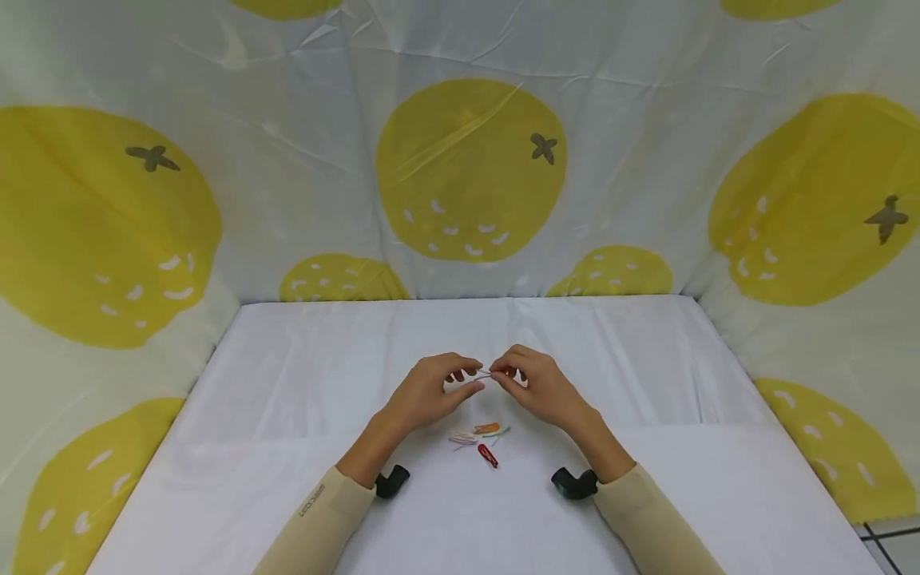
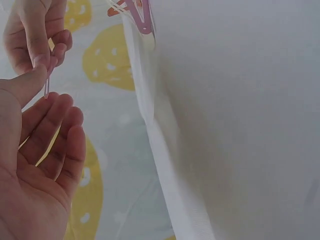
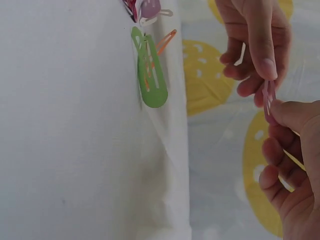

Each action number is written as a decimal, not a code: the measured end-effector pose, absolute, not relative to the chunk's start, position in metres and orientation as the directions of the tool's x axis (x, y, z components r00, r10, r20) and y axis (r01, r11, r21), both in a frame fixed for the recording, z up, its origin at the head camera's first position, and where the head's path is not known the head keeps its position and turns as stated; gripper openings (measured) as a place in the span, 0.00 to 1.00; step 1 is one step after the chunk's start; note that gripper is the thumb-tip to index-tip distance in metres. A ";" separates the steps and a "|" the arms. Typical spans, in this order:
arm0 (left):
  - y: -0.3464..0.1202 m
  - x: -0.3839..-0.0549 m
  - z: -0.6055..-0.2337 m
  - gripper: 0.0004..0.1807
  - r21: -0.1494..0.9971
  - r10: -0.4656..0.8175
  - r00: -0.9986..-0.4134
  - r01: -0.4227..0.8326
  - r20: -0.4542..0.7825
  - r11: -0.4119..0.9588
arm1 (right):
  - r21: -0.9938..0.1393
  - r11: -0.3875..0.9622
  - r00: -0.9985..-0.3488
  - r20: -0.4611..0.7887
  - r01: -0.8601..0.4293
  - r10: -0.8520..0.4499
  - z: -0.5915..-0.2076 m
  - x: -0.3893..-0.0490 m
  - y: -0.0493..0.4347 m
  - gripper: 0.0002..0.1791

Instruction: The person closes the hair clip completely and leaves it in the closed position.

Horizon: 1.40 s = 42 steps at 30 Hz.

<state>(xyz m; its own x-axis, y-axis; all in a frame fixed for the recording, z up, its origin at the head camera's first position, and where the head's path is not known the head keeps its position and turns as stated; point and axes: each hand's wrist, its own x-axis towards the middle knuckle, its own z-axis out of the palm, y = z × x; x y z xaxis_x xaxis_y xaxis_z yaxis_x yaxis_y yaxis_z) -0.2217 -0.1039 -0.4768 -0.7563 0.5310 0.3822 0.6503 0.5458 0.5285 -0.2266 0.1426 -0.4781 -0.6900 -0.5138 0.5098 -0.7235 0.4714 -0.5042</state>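
Observation:
A pinkish-purple snap hair clip [image 3: 270,107] is held up above the white table between both hands. My right hand [image 1: 535,386] pinches one end of it between thumb and fingers. My left hand [image 1: 438,390] faces it from the other side, thumb and fingers spread apart, fingertips right at the clip's other end. In the left wrist view, the slim clip [image 2: 47,87] reaches to the left index fingertip. Below the hands lie a red hair clip [image 1: 487,456], an orange hair clip [image 1: 486,428] and a green hair clip [image 3: 155,92].
Pale clips [image 1: 463,438] lie left of the orange one. A white cloth covers the table [image 1: 302,367]. Hanging cloth [image 1: 632,184] with yellow fruit prints encloses the back and sides. Dark wrist mounts [image 1: 392,482] stick out inward near both sleeves.

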 end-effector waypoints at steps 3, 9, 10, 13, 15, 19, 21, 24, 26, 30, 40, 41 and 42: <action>-0.105 -0.224 -0.475 0.15 0.535 0.522 -0.752 0.656 0.402 0.533 | -0.521 0.473 -0.703 0.504 -0.711 -0.502 -0.476 -0.228 0.139 0.04; -0.108 -0.232 -0.469 0.14 0.555 0.499 -0.747 0.663 0.440 0.503 | -0.540 0.487 -0.727 0.499 -0.686 -0.471 -0.468 -0.232 0.137 0.06; -0.108 -0.233 -0.468 0.14 0.558 0.490 -0.747 0.663 0.449 0.500 | -0.541 0.489 -0.729 0.502 -0.684 -0.465 -0.467 -0.233 0.137 0.06; -0.109 -0.239 -0.465 0.13 0.567 0.455 -0.750 0.661 0.480 0.492 | -0.544 0.495 -0.735 0.503 -0.678 -0.454 -0.464 -0.236 0.137 0.07; -0.110 -0.241 -0.465 0.12 0.576 0.428 -0.755 0.656 0.497 0.487 | -0.555 0.500 -0.746 0.483 -0.665 -0.457 -0.465 -0.237 0.135 0.09; -0.110 -0.245 -0.466 0.12 0.608 0.394 -0.759 0.651 0.518 0.454 | -0.572 0.514 -0.766 0.421 -0.640 -0.486 -0.468 -0.241 0.128 0.13; -0.109 -0.245 -0.465 0.12 0.634 0.379 -0.762 0.647 0.524 0.424 | -0.579 0.512 -0.768 0.398 -0.635 -0.502 -0.469 -0.242 0.124 0.13; -0.107 -0.246 -0.464 0.11 0.671 0.360 -0.769 0.638 0.529 0.378 | -0.581 0.508 -0.766 0.388 -0.635 -0.513 -0.470 -0.242 0.120 0.10; -0.106 -0.246 -0.462 0.11 0.687 0.350 -0.773 0.632 0.529 0.358 | -0.581 0.507 -0.766 0.397 -0.636 -0.506 -0.468 -0.242 0.119 0.07; -0.104 -0.246 -0.462 0.11 0.702 0.346 -0.780 0.623 0.522 0.345 | -0.578 0.487 -0.755 0.463 -0.655 -0.465 -0.467 -0.242 0.118 0.03; -0.102 -0.244 -0.466 0.12 0.725 0.347 -0.784 0.614 0.514 0.312 | -0.557 0.485 -0.739 0.511 -0.674 -0.440 -0.466 -0.242 0.117 0.05; -0.103 -0.245 -0.466 0.12 0.724 0.346 -0.784 0.614 0.515 0.313 | -0.557 0.488 -0.740 0.520 -0.673 -0.427 -0.465 -0.242 0.118 0.04; -0.103 -0.245 -0.466 0.12 0.720 0.347 -0.782 0.617 0.518 0.317 | -0.555 0.489 -0.739 0.532 -0.673 -0.413 -0.465 -0.242 0.118 0.04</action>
